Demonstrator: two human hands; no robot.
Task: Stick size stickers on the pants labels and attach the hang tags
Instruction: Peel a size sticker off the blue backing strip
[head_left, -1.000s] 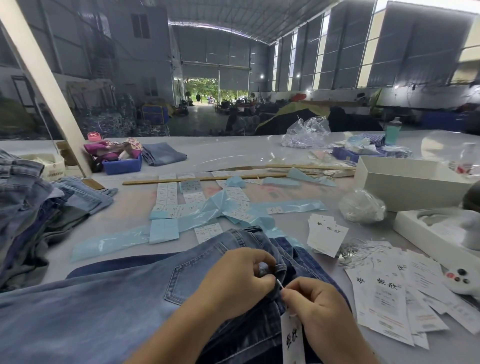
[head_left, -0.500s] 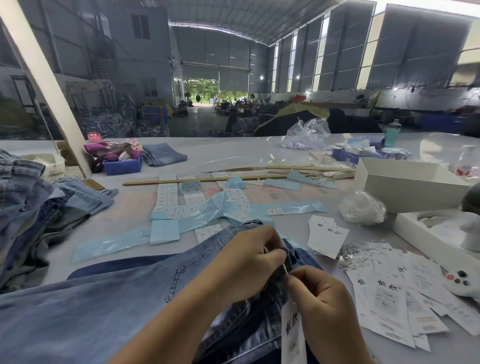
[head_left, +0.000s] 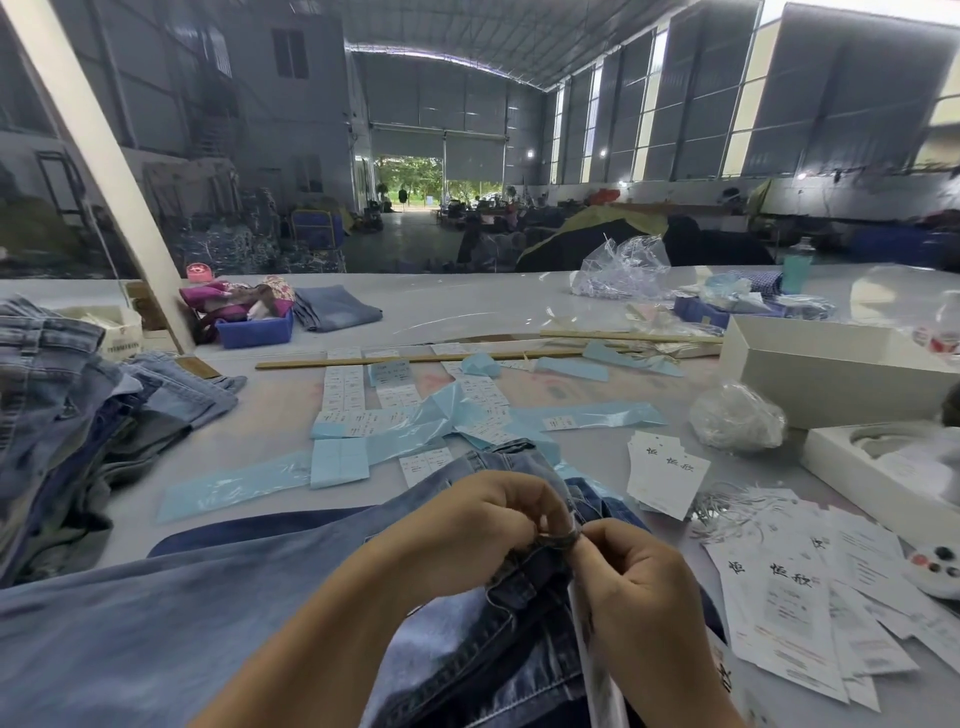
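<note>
Both hands have shifted slightly right and lifted since a second ago, and the tag now hangs more edge-on. Left hand (head_left: 483, 525) sits at lower centre of the frame, fingers curled and pinching the waistband of the blue denim jeans (head_left: 156, 634) that fill the lower left. Right hand (head_left: 639, 587) is just beside it, fingertips touching the left's, fingers curled and pinching at the same spot; what sits between the fingertips is too small to tell. White paper hang tag (head_left: 597, 670) dangles below the right hand. Loose white hang tags with black characters (head_left: 779, 597) spread at lower right, small stack of white tags (head_left: 665, 475) above them. Pale blue sticker backing strips with white size stickers (head_left: 415, 421) lie mid-frame, stacked folded jeans (head_left: 57, 405) at left, white open cardboard box (head_left: 831, 364) at right.
</note>
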